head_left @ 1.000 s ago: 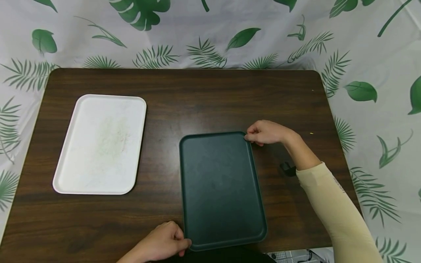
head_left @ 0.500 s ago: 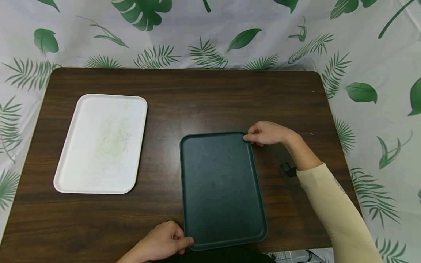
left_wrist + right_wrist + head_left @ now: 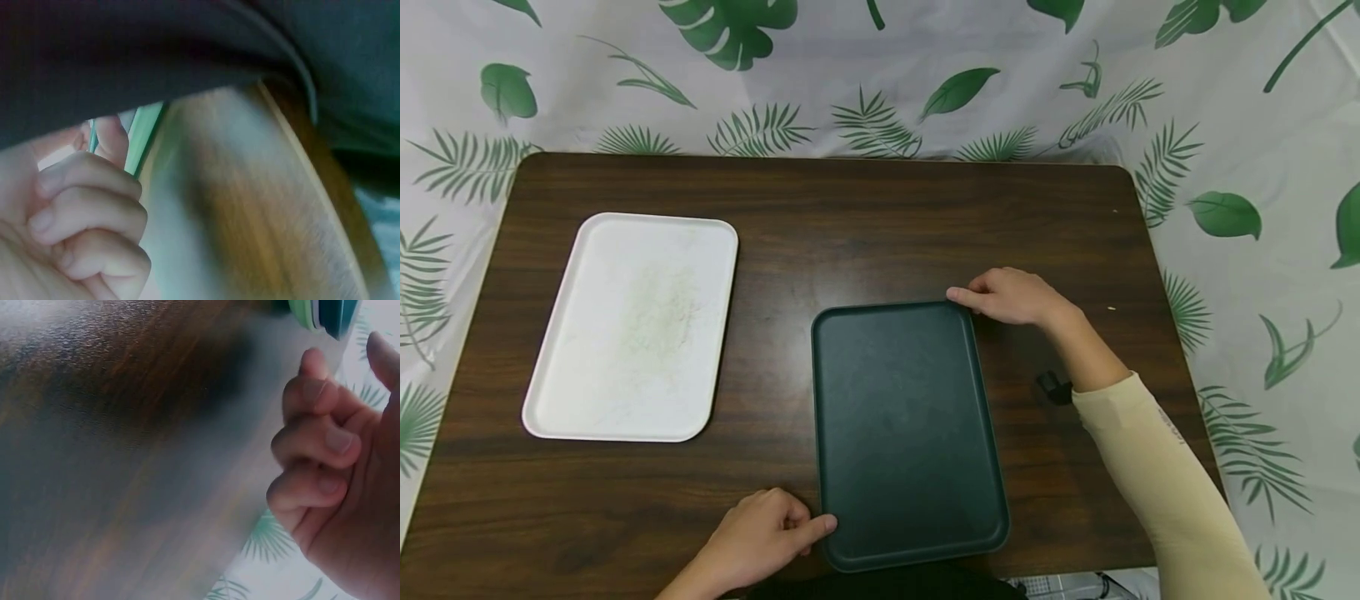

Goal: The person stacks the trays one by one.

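Observation:
A dark green rectangular tray (image 3: 910, 433) lies on the brown wooden table, its long sides running from front to back. At its near left corner, my left hand (image 3: 756, 533) has a straight thumb with the tip overlapping the rim, the other fingers curled underneath. My right hand (image 3: 1011, 296) is by the far right corner, thumb tip over the rim. In the right wrist view, the tray edge (image 3: 322, 315) shows beyond the fingertips, with thumb and index finger apart. Curled fingers (image 3: 94, 212) fill the left wrist view, close to a green edge strip (image 3: 145, 134).
A white tray (image 3: 632, 333) with faint greenish stains lies on the left of the wooden table (image 3: 865, 225). A small black object (image 3: 1054, 388) is beside the right forearm. Leaf-printed white cloth (image 3: 820, 67) surrounds the table's far and side edges.
My left hand has slid a little away from me along the green tray's left side. My right hand has risen slightly, its thumb straightening off the corner. The tray has stayed put.

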`<control>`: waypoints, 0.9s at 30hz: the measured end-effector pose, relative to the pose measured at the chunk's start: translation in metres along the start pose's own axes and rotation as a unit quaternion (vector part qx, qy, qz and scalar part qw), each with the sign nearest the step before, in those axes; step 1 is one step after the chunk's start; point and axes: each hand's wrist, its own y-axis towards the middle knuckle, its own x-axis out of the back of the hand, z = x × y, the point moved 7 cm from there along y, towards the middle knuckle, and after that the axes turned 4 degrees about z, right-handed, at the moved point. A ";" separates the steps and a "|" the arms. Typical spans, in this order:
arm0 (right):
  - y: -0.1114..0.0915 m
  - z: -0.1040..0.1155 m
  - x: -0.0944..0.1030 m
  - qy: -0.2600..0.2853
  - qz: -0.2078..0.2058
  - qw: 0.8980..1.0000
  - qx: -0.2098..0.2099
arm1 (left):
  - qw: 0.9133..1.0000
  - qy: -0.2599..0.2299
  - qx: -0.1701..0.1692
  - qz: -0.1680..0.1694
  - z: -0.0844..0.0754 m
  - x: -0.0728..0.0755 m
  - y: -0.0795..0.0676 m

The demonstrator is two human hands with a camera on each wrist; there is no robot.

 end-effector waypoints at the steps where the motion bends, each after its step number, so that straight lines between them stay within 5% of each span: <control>1: 0.000 -0.001 0.001 -0.008 -0.003 1.000 -0.008 | 1.000 0.005 0.003 -0.008 0.000 0.003 -0.001; 10: 0.003 0.005 0.012 -0.053 -0.059 0.997 -0.016 | 0.995 0.019 0.052 -0.089 0.011 0.039 -0.009; 17: 0.010 0.019 0.022 -0.072 -0.145 0.986 -0.038 | 0.977 0.017 0.126 -0.173 0.038 0.090 -0.031; 24: 0.012 0.070 0.017 -0.070 -0.234 0.970 0.011 | 0.954 0.049 0.157 -0.250 0.075 0.147 -0.068; 27: 0.009 0.104 0.005 -0.070 -0.240 0.967 0.048 | 0.938 0.058 0.184 -0.287 0.097 0.167 -0.087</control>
